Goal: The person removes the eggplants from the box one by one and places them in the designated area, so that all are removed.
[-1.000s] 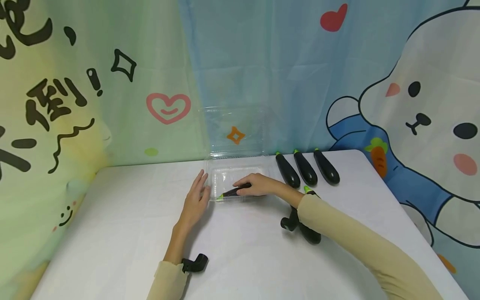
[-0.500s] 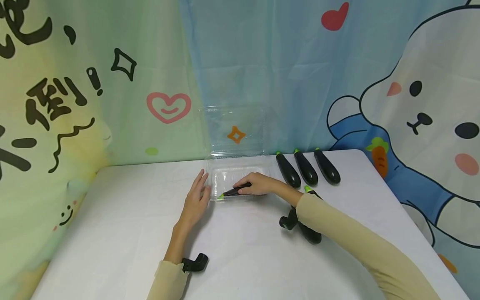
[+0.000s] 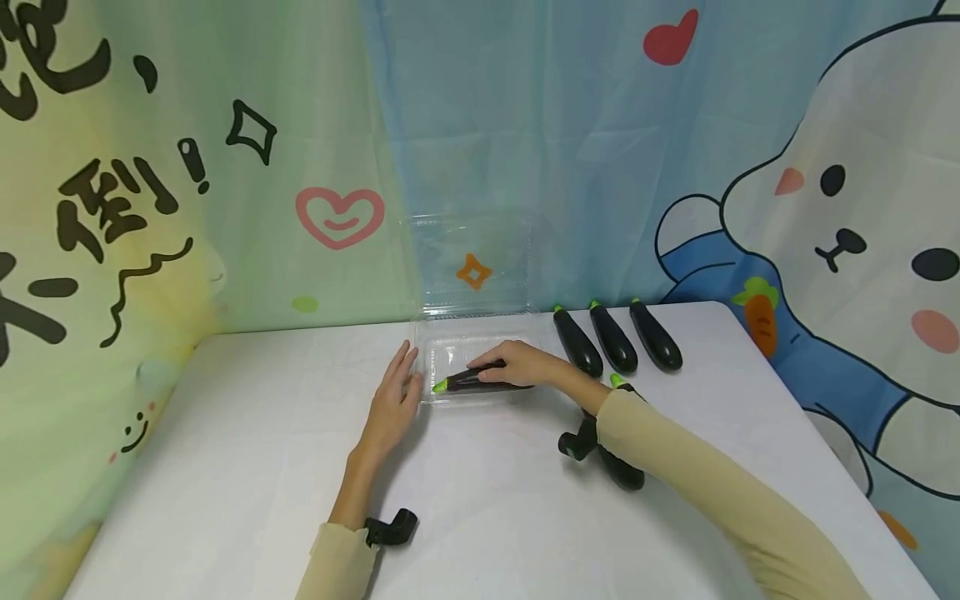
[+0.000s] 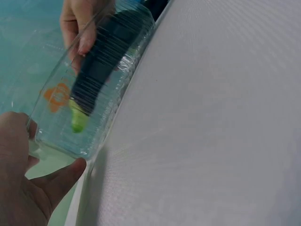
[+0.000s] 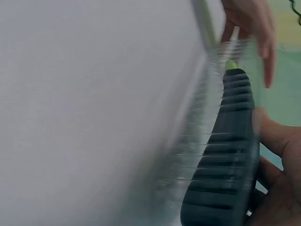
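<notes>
A clear plastic clamshell box (image 3: 450,354) stands at the far middle of the table, its transparent lid (image 3: 474,265) raised against the curtain. Inside its front part lies a dark eggplant (image 3: 468,382) with a green tip pointing left. My right hand (image 3: 517,365) holds this eggplant from above, thumb on the near side; the right wrist view shows the eggplant (image 5: 225,146) behind the ribbed front wall. Against the box's left end rests my left hand (image 3: 393,392), fingers straight. In the left wrist view its thumb (image 4: 66,176) lies at the box's corner.
Three eggplants (image 3: 615,337) lie side by side at the table's back right. Another eggplant (image 3: 622,471) is partly hidden under my right forearm. Each wrist carries a black camera (image 3: 393,527). A printed curtain (image 3: 480,125) hangs right behind the white table (image 3: 480,517).
The eggplant in my right hand has risen or rolled slightly, so more of its body shows right of the fingers. My left hand stays at the box's left end.
</notes>
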`<state>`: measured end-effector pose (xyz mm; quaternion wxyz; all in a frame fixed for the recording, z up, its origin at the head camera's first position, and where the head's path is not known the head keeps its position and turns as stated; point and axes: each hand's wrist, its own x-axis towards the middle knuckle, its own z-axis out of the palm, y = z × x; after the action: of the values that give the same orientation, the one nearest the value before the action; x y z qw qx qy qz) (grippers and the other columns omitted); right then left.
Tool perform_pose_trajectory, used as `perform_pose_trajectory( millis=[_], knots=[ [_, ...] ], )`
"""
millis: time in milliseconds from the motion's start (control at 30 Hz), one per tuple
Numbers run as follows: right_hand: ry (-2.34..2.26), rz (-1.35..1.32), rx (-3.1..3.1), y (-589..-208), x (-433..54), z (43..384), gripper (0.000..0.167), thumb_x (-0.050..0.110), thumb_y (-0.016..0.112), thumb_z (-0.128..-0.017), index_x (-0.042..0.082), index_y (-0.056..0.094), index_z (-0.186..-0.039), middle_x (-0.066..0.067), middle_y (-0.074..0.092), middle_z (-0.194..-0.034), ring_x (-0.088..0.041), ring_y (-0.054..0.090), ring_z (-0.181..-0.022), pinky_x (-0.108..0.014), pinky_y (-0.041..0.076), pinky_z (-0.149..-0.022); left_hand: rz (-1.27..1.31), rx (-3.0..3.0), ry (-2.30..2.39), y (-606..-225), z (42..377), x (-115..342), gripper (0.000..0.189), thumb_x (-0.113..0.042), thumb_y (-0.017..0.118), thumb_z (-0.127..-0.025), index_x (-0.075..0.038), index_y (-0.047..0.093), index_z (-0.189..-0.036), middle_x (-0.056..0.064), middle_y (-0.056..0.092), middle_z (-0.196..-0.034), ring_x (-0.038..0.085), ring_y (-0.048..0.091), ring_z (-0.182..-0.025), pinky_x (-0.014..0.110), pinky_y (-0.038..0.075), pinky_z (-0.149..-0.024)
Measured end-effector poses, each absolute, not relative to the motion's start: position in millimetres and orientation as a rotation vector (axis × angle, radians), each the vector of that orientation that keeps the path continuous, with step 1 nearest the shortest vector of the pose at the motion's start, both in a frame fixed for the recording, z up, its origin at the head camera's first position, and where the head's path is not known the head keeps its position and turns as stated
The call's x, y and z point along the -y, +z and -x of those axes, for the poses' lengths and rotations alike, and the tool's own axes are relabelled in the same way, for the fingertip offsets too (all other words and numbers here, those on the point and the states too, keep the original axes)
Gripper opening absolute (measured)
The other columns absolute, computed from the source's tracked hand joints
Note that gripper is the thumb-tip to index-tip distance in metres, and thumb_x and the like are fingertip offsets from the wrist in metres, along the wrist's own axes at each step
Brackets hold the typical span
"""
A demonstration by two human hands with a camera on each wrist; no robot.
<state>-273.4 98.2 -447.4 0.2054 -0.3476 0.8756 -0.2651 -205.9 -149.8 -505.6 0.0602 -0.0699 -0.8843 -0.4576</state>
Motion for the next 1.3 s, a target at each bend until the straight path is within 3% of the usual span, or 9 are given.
perform_pose_trajectory(
  millis=[100, 267, 567, 700, 800, 1300],
  knots=[
    [-0.781, 0.973, -2.472, -437.9, -100.5, 274.4, 0.038, 0.023, 0.055, -0.099, 0.009, 0.059, -0.134, -0.014, 0.06, -0.136, -0.031, 0.054, -0.129, -0.047, 0.044, -0.108, 0.221, 2.672, -1.396, -505.8, 205.7, 149.6, 0.049, -0.028, 0.041, -0.103, -0.012, 0.038, -0.149, -0.003, 0.025, -0.161, 0.029, 0.058, -0.126, 0.047, 0.045, -0.107],
    [-0.859, 0.982, -2.505, -423.9, -106.0, 271.5, 0.038, 0.022, 0.056, -0.098, 0.008, 0.059, -0.134, -0.016, 0.061, -0.134, -0.03, 0.06, -0.12, -0.042, 0.05, -0.094, 0.22, 2.669, -1.4, -506.2, 205.9, 149.8, 0.049, -0.028, 0.04, -0.103, -0.012, 0.038, -0.149, -0.002, 0.025, -0.161, 0.028, 0.058, -0.125, 0.047, 0.045, -0.107],
    [-0.951, 0.934, -2.56, -413.8, -129.4, 245.7, 0.038, 0.027, 0.058, -0.097, 0.012, 0.062, -0.132, -0.013, 0.064, -0.13, -0.029, 0.061, -0.119, -0.04, 0.053, -0.088, 0.201, 2.693, -1.389, -506.1, 205.5, 149.2, 0.049, -0.029, 0.039, -0.104, -0.013, 0.037, -0.15, -0.006, 0.024, -0.162, 0.029, 0.057, -0.127, 0.046, 0.044, -0.109],
    [-0.971, 0.893, -2.585, -414.8, -142.3, 233.8, 0.038, 0.029, 0.06, -0.096, 0.015, 0.063, -0.131, -0.011, 0.067, -0.124, -0.021, 0.064, -0.1, -0.03, 0.053, -0.078, 0.209, 2.687, -1.392, -506.4, 205.5, 149.1, 0.049, -0.028, 0.04, -0.104, -0.013, 0.037, -0.15, -0.004, 0.024, -0.162, 0.029, 0.057, -0.127, 0.046, 0.044, -0.108],
    [-1.012, 0.866, -2.617, -415.4, -151.0, 226.0, 0.037, 0.029, 0.062, -0.094, 0.017, 0.065, -0.129, -0.01, 0.069, -0.12, -0.016, 0.058, -0.088, -0.025, 0.049, -0.07, 0.216, 2.684, -1.389, -506.5, 205.7, 148.7, 0.049, -0.028, 0.04, -0.104, -0.013, 0.037, -0.15, -0.004, 0.024, -0.162, 0.029, 0.057, -0.127, 0.046, 0.044, -0.108],
    [-1.163, 0.679, -2.671, -420.4, -194.8, 192.5, 0.037, 0.033, 0.065, -0.092, 0.023, 0.066, -0.128, -0.005, 0.065, -0.123, -0.021, 0.055, -0.097, -0.028, 0.048, -0.074, 0.226, 2.671, -1.404, -506.0, 205.7, 149.5, 0.048, -0.027, 0.039, -0.104, -0.013, 0.037, -0.15, 0.0, 0.025, -0.162, 0.029, 0.057, -0.126, 0.047, 0.045, -0.108]
  ],
)
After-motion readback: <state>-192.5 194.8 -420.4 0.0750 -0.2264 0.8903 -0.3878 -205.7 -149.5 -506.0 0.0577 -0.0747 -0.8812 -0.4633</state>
